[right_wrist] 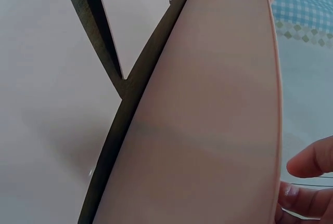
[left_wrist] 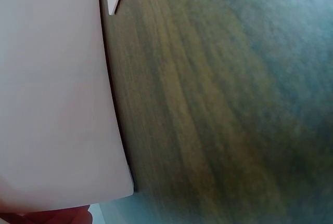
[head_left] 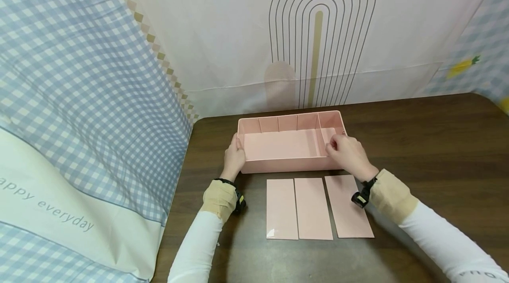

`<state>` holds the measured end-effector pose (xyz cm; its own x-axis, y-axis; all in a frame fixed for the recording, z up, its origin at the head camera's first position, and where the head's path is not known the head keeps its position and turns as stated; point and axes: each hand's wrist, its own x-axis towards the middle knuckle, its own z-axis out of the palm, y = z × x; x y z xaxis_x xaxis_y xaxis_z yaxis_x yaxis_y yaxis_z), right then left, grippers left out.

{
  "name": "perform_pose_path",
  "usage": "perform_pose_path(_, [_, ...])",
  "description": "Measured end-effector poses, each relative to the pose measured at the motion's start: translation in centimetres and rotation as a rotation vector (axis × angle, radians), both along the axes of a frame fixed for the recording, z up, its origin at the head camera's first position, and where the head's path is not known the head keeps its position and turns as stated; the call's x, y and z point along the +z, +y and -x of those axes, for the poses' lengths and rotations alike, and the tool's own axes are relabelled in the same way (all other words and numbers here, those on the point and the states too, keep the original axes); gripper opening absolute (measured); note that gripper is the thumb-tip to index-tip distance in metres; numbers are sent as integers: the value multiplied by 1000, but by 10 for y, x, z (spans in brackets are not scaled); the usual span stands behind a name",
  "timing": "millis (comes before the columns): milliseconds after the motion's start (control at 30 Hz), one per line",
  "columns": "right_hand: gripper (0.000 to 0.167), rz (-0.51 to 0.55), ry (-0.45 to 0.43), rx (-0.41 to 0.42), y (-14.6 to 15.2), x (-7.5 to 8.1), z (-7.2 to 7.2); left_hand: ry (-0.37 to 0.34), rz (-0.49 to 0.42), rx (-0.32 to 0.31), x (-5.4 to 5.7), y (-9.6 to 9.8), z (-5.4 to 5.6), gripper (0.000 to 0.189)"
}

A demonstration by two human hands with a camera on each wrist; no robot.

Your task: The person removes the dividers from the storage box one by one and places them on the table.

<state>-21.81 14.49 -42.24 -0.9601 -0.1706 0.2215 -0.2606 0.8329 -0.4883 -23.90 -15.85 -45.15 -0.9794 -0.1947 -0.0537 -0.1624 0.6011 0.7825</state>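
Observation:
A long pink storage box (head_left: 290,166) stands on the table, with ribs along its inside back wall. One upright divider (head_left: 320,135) splits off a small compartment at its right end. My left hand (head_left: 233,157) grips the box's left end, fingertips at the rim; in the left wrist view only part of the fingers (left_wrist: 60,216) shows beside the wall. Over the front right of the box is my right hand (head_left: 347,152), bent fingers near the divider. In the right wrist view its fingers (right_wrist: 315,159) are parted beside the rim, with nothing seen between them.
Three flat pink panels, a left panel (head_left: 281,210), a middle panel (head_left: 313,209) and a right panel (head_left: 347,210), lie in front of the box on the dark wooden table (head_left: 429,150). A patterned cloth (head_left: 222,53) hangs behind, and checked fabric (head_left: 99,75) covers the left side.

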Motion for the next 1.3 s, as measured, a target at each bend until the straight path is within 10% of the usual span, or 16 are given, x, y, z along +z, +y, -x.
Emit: perform_pose_path(1300, [30,-63,7,-14,-10,-16,9,-1,3,5,-2,-1,1,45])
